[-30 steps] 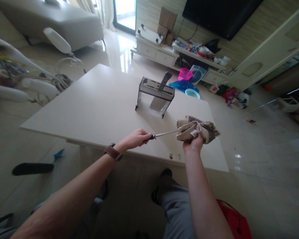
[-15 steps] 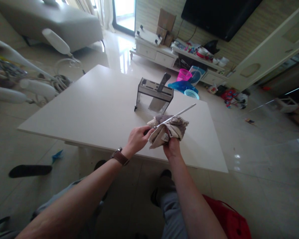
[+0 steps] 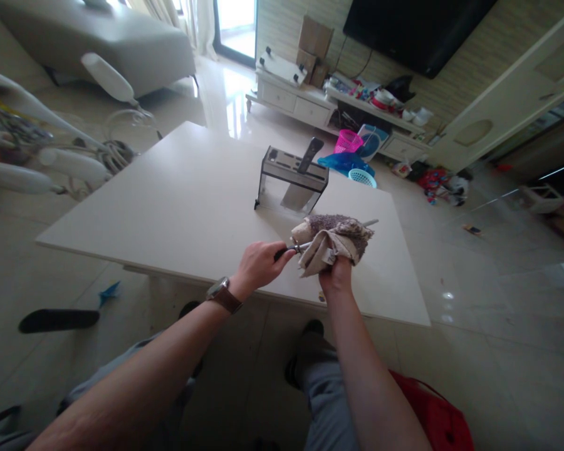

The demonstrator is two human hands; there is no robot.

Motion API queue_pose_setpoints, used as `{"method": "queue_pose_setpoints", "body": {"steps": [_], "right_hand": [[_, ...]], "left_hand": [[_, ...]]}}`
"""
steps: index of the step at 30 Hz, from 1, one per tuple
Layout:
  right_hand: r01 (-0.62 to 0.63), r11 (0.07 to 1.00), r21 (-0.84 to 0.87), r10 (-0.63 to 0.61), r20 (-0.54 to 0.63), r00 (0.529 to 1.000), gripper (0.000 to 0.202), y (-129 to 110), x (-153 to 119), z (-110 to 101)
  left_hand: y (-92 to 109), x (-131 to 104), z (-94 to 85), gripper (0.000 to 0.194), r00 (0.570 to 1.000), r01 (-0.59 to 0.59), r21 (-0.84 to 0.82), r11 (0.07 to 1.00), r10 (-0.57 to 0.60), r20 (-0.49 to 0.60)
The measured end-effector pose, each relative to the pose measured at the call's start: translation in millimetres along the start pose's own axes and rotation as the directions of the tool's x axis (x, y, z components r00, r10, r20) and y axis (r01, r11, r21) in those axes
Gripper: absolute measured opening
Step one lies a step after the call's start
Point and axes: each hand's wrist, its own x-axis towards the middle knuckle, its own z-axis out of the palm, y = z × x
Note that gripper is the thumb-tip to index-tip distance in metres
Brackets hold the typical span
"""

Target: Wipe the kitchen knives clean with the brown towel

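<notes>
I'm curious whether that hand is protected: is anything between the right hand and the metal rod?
Yes, the cloth. It is bunched in the right hand and hides the middle of the rod; the tip pokes out beyond. Nothing visible separates the left hand from the rod's handle.

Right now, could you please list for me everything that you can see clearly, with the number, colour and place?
Table: 1, white, centre
Rod: 1, grey with black handle, in the left hand
Cloth: 1, beige and purplish-brown, in the right hand, covering the rod's middle
Knife stand: 1, grey and dark, on the table
Knife: 1, black handle, in the knife stand
Pink basket: 1, pink, beyond the table
Blue basket: 1, light blue, beyond the table
Cardboard boxes: at least 2, brown, top centre
Television: 1, black, upper right
Clutter around the room: too unclear to count
Wristwatch: 1, brown strap, left wrist
Hands: 2, bare, over the table's near side
</notes>
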Motion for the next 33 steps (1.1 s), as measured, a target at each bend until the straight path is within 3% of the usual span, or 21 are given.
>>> {"method": "queue_pose_setpoints", "body": {"steps": [7,10,13,15,20,23,27,33], "right_hand": [[-0.003,1.000,0.024,0.004,-0.054,0.999,0.022,-32,36,-30],[0.072,0.996,0.051,-0.065,-0.123,0.990,0.023,-49,41,-33],[0.163,0.985,0.062,-0.153,-0.140,0.978,0.029,-61,41,-35],[0.155,0.986,0.053,-0.146,-0.150,0.978,0.030,-62,40,-36],[-0.051,0.999,0.007,0.051,-0.051,0.997,0.026,-34,22,-24],[-0.090,0.994,-0.058,0.094,0.064,0.994,0.028,-10,0,-7],[-0.088,0.981,-0.172,0.117,0.165,0.979,0.033,13,-24,12],[0.006,0.976,-0.217,0.017,0.104,0.994,0.040,21,-25,12]], "left_hand": [[-9,-3,-7.5,0.047,0.999,-0.031,0.071,0.997,0.029,0.041],[-10,-4,-8.9,0.044,0.998,-0.026,0.060,0.998,0.023,0.051],[-11,-3,-7.9,0.043,0.999,0.012,0.011,1.000,-0.012,0.040],[-11,-2,-5.5,0.046,0.998,0.058,-0.092,0.994,-0.056,0.027],[-5,3,5.2,0.050,0.982,0.190,-0.498,0.846,-0.159,0.104],[-1,6,14.3,0.052,0.975,0.218,-0.638,0.738,-0.143,0.168],[0,7,25.9,0.045,0.983,0.180,-0.706,0.685,-0.092,0.161],[0,5,27.6,0.037,0.990,0.126,-0.652,0.748,-0.055,0.129]]}}
